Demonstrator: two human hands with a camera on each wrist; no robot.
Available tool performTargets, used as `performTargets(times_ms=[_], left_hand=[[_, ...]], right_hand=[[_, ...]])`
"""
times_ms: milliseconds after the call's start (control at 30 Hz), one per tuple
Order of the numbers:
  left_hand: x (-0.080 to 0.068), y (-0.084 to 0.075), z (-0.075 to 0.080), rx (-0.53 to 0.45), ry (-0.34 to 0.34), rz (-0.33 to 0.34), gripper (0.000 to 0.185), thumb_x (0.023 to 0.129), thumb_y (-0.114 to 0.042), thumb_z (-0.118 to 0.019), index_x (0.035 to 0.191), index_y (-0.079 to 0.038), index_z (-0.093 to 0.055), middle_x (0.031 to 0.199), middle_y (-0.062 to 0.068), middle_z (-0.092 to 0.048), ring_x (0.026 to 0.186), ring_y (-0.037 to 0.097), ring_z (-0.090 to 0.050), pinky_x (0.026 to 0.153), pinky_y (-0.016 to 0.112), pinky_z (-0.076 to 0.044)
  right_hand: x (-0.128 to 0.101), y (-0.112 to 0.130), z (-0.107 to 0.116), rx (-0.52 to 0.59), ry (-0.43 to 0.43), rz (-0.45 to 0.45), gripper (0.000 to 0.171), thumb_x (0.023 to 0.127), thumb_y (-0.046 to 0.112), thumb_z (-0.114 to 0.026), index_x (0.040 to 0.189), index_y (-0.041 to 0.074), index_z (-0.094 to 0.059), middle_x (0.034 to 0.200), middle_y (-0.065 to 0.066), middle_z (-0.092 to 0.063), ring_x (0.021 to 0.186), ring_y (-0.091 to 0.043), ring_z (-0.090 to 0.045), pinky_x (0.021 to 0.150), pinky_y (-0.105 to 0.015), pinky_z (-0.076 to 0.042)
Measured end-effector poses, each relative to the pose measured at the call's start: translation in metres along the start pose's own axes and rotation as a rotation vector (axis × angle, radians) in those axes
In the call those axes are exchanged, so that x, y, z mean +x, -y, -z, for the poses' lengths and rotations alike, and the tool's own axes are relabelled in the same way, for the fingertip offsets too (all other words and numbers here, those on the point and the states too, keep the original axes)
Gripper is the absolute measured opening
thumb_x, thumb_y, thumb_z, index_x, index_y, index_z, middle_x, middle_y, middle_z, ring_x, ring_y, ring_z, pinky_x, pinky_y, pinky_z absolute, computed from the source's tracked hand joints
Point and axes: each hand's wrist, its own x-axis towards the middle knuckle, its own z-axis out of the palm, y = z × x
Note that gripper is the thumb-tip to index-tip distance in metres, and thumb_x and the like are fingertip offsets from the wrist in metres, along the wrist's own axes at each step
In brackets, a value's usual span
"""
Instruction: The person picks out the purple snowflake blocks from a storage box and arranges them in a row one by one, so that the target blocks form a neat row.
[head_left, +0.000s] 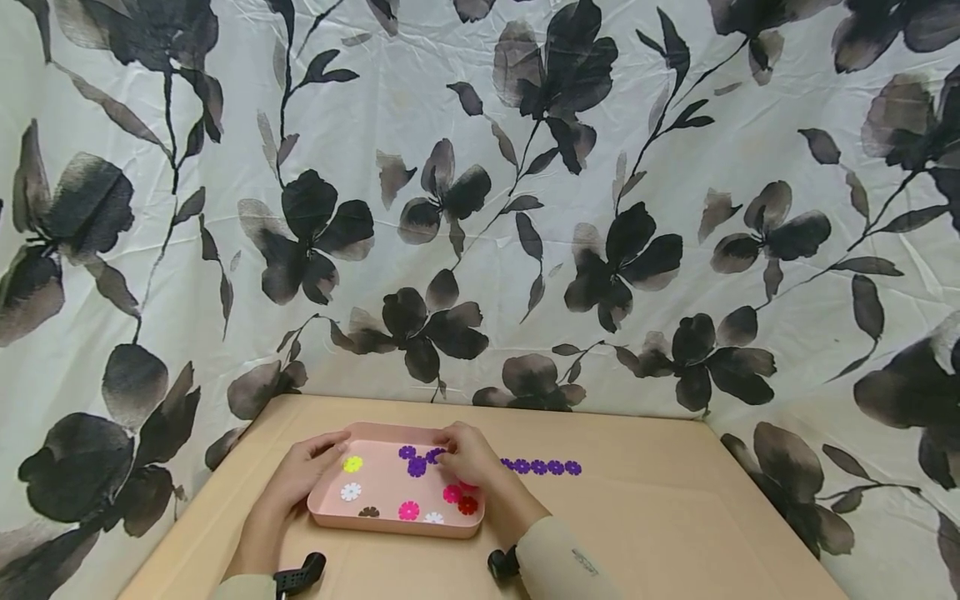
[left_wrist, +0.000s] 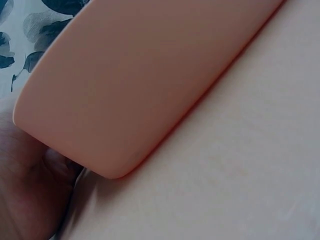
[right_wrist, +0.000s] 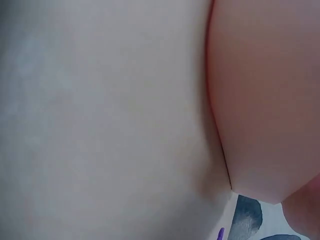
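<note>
A pink tray [head_left: 397, 530] lies on the table with small flower-shaped pieces in it. My left hand [head_left: 303, 471] grips its left side; the left wrist view shows that hand [left_wrist: 27, 175] against the tray's corner. Over the tray's right back part is my right hand [head_left: 471, 457], its fingertips at the purple flowers [head_left: 417, 467]. Whether they pinch one is hidden. Also in the tray are a yellow flower [head_left: 352, 463], a white flower [head_left: 350, 492], a pink flower [head_left: 408, 510], a red flower [head_left: 468, 506] and a brown flower [head_left: 369, 512].
To the right of the tray, a straight row of purple flowers [head_left: 556, 467] lies on the tan tabletop [head_left: 660, 525], partly hidden by the right hand. A white cloth with dark flower prints [head_left: 525, 250] hangs behind the table's back edge.
</note>
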Motion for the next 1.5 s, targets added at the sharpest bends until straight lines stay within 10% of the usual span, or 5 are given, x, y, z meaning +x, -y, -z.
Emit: performTargets(times_ms=[433, 900, 1500], left_hand=[[-0.002, 0.002, 0.006, 0.007, 0.02, -0.002, 0.05, 0.107, -0.039, -0.058, 0.15, -0.012, -0.058, 0.157, 0.015, -0.052, 0.148, 0.035, -0.045, 0.118, 0.046, -0.044], [-0.003, 0.0, 0.006, -0.012, 0.025, 0.007, 0.051, 0.107, -0.038, -0.059, 0.15, -0.011, -0.057, 0.158, 0.016, -0.05, 0.151, 0.037, -0.041, 0.122, 0.055, -0.037], [-0.004, 0.0, 0.006, -0.016, 0.018, 0.004, 0.05, 0.107, -0.037, -0.058, 0.15, -0.011, -0.057, 0.158, 0.016, -0.051, 0.149, 0.037, -0.044, 0.12, 0.054, -0.039]], right_hand=[[-0.004, 0.009, -0.012, -0.373, 0.051, 0.034, 0.029, 0.094, 0.015, -0.077, 0.122, 0.02, -0.077, 0.125, 0.002, -0.074, 0.121, -0.021, -0.062, 0.114, -0.051, -0.047], [-0.006, 0.011, -0.01, -0.296, 0.06, -0.001, 0.014, 0.09, 0.015, -0.083, 0.098, 0.022, -0.074, 0.091, 0.008, -0.066, 0.087, -0.01, -0.054, 0.095, -0.038, -0.052], [-0.009, 0.012, -0.006, -0.139, 0.047, -0.017, 0.017, 0.085, 0.003, -0.084, 0.094, 0.016, -0.077, 0.094, 0.0, -0.065, 0.082, -0.011, -0.056, 0.076, -0.021, -0.058]])
